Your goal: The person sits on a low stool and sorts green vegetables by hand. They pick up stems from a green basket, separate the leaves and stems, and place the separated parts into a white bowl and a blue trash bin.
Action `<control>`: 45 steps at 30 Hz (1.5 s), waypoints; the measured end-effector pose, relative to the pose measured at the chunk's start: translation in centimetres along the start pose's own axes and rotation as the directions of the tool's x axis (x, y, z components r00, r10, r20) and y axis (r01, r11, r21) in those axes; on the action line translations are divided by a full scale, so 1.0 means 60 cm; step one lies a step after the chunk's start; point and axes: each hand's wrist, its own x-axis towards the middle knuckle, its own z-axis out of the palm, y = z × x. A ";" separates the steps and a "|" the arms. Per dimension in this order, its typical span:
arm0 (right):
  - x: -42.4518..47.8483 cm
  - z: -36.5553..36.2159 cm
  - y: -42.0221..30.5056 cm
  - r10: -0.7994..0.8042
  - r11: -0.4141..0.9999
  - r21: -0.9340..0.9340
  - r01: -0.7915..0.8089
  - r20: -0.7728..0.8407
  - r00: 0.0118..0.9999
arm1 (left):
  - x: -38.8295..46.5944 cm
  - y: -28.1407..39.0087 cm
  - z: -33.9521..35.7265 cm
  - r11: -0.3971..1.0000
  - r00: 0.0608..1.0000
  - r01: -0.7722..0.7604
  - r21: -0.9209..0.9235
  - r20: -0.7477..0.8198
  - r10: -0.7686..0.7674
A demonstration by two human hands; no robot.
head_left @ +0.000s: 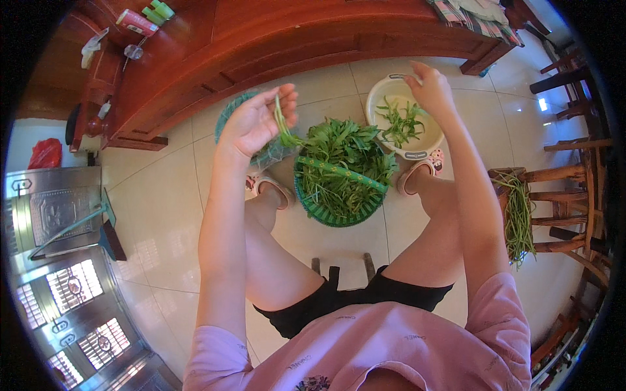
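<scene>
My left hand (261,117) holds a small bunch of green leafy stems (279,117), whose leaves hang toward the basket. A round green woven basket (337,217) with a patterned band handle stands on the floor between my feet, heaped with leafy greens (342,146). My right hand (430,88) is raised over the rim of a pale plastic basin (429,141), fingers apart, with nothing visible in it. Some picked leaves (398,119) lie inside the basin. Behind my left hand is a teal basket (230,112) with a clear plastic bag (274,157), partly hidden.
A long red wooden bench (293,44) runs across the far side. At the right, long green stems (519,215) lie on a wooden chair (557,195). A broom and dustpan (110,234) lie at the left beside metal doors (63,205).
</scene>
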 end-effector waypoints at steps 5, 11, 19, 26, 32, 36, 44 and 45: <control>-0.044 -0.016 -0.110 -0.198 0.719 0.666 -0.200 0.471 0.860 | 0.005 -0.039 0.068 0.998 0.995 0.009 0.058 -0.096 -0.003; -0.083 0.023 -0.156 -0.355 0.442 0.850 -0.286 0.459 0.815 | 0.034 -0.070 0.085 0.996 1.000 0.004 0.093 0.027 -0.007; -0.069 0.015 -0.150 -0.291 0.500 0.779 -0.378 0.563 0.774 | 0.028 -0.078 0.102 0.823 0.974 0.030 0.567 -0.203 0.104; -0.056 -0.001 -0.134 -0.287 0.587 0.642 -0.494 0.735 0.614 | 0.029 -0.083 0.102 0.796 0.955 0.077 0.601 -0.274 0.115; -0.049 -0.006 -0.132 -0.265 0.485 0.625 -0.612 0.771 0.579 | 0.027 -0.076 0.097 0.790 0.959 0.045 0.611 -0.249 0.138; -0.045 -0.014 -0.127 -0.282 0.436 0.609 -0.663 0.792 0.542 | 0.023 -0.065 0.093 0.830 0.960 0.010 0.557 -0.237 0.147; -0.047 0.016 -0.109 -0.269 0.683 0.726 -0.081 0.353 0.896 | 0.023 -0.050 0.083 0.925 0.965 -0.013 0.380 -0.237 0.110; -0.047 0.013 -0.118 -0.314 0.745 0.662 0.084 0.236 0.920 | 0.020 -0.048 0.078 0.929 0.967 -0.015 0.370 -0.230 0.107</control>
